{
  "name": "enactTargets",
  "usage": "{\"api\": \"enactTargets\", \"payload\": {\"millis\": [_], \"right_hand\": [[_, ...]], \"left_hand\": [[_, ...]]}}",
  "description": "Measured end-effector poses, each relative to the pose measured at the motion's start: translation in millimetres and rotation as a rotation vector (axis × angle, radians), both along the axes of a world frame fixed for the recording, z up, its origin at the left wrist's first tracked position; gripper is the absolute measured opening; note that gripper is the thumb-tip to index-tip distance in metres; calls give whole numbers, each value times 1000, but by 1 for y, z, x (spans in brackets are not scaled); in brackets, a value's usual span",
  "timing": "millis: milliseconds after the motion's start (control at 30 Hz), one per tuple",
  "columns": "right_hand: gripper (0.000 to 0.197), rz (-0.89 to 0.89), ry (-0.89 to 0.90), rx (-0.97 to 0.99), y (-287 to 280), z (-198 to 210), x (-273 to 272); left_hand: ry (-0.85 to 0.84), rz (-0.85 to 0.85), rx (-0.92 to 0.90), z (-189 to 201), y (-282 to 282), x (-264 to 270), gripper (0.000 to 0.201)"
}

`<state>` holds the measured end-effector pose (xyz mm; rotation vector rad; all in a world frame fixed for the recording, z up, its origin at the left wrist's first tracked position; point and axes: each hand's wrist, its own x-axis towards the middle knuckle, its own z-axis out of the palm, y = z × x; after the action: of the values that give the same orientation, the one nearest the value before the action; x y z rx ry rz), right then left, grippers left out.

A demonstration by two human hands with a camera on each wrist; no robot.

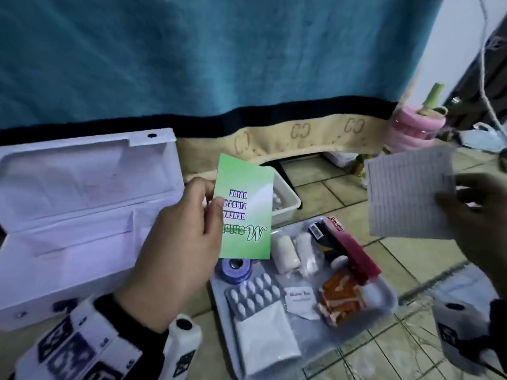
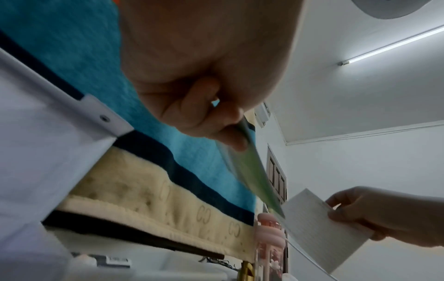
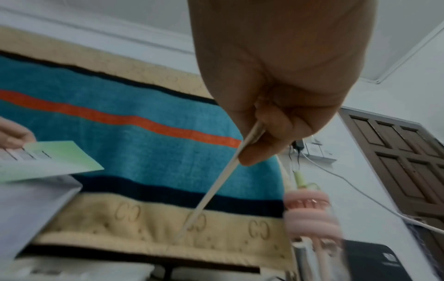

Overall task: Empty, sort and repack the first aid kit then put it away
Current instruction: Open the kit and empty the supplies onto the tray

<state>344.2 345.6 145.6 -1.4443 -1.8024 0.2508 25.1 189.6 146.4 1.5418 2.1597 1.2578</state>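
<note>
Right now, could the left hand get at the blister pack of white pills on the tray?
Probably not yet: the left hand pinches the green first aid guide, so its grip is taken. The blister pack lies uncovered on the tray just below; setting the guide down would free the hand.

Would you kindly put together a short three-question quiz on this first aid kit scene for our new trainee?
1. True or false: the white kit case stands shut.
2. Which hand holds the green first aid guide? A) left hand B) right hand C) neither
3. Fill in: the blister pack of tablets lies on the clear ____ with the bandage rolls.

Key: 1. False: its lid is open. 2. A; the right hand pinches a lined white sheet. 3. tray.
</note>
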Motion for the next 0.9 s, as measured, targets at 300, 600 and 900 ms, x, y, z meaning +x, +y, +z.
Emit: {"api": "enactTargets", "payload": {"millis": [300, 600, 900], "right_hand": [[19, 12, -286, -334, 35, -27, 7], [23, 177, -416, -466, 71, -55, -16], [19, 254, -488, -584, 77, -61, -32]], "left_hand": [[-59, 54, -127, -25, 29, 51, 5], [-169, 182, -132, -35, 28, 79, 9], [-182, 262, -161, -47, 21, 87, 9]]}}
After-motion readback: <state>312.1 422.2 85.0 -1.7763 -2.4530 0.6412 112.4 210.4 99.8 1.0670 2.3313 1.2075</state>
